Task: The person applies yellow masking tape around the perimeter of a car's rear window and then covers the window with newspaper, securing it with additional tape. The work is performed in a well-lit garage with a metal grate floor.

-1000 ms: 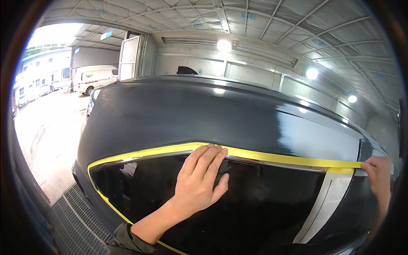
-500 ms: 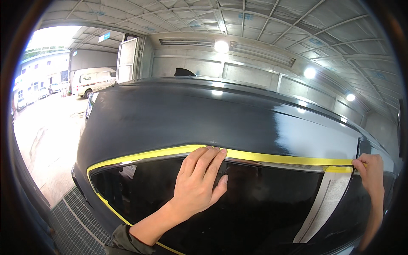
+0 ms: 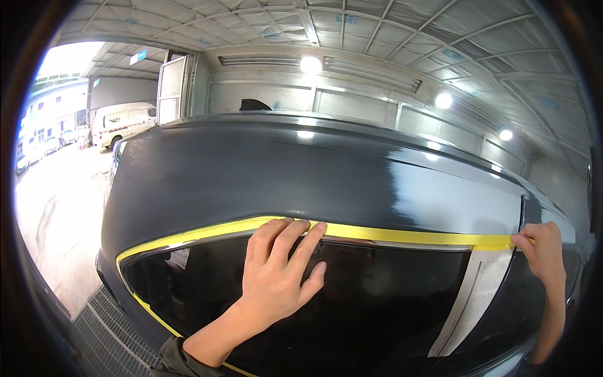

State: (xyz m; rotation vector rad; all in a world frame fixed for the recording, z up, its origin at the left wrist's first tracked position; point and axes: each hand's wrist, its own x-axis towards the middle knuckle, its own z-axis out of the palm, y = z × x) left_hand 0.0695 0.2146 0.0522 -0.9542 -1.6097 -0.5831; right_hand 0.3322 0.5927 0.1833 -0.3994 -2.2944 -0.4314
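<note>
Yellow masking tape (image 3: pixel 402 236) runs along the upper edge of a dark car side window (image 3: pixel 377 289) and bends down around its left end. My left hand (image 3: pixel 279 273) lies on the upper tape with its fingertips pressing it. Its fingers are stretched and somewhat apart, the thumb over the glass. At the right, my right hand (image 3: pixel 541 251) pinches the tape's end between thumb and fingers, near a gap in the bodywork. Just left of it, a strip of printed paper (image 3: pixel 472 301) hangs down over the glass, with yellow tape at its top.
The grey-black car body (image 3: pixel 251 169) has a lighter glossy patch on the right and a roof fin (image 3: pixel 255 105) on top. Floor grating (image 3: pixel 113 330) lies at lower left. A doorway at the left opens onto a yard with a white van (image 3: pixel 122 122).
The whole view has shifted, so the car sits slightly further left. My right hand has lowered the tape's right end nearer the paper's top. My left hand stays on the tape.
</note>
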